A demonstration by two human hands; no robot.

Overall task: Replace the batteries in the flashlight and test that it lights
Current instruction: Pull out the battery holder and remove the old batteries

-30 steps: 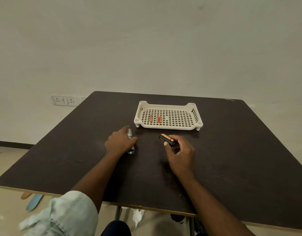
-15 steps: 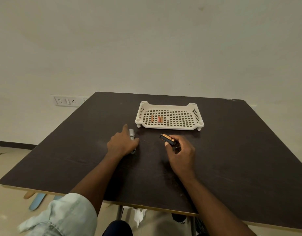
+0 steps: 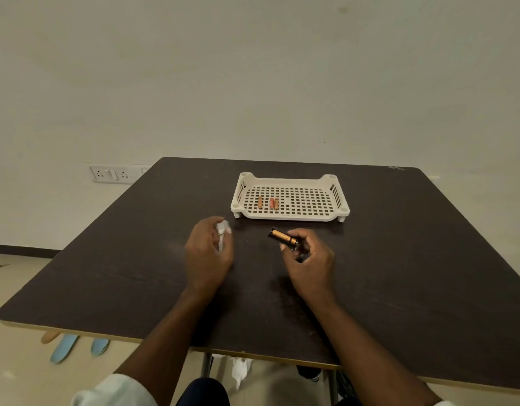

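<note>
- The left hand (image 3: 207,254) has lifted the silver flashlight body (image 3: 222,233) off the dark table (image 3: 399,259), fingers curled round it, blurred by motion.
- The right hand (image 3: 310,260) stays put, pinching the battery holder (image 3: 283,237) with its gold-and-black cells pointing up-left.
- Behind both hands, the white perforated tray (image 3: 335,213) carries three small batteries (image 3: 272,203), lying side by side near its left half.

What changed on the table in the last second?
The left hand lifted the silver flashlight off the table and tipped it more upright. The right hand kept holding the battery holder; the tray and its three batteries stayed put.
</note>
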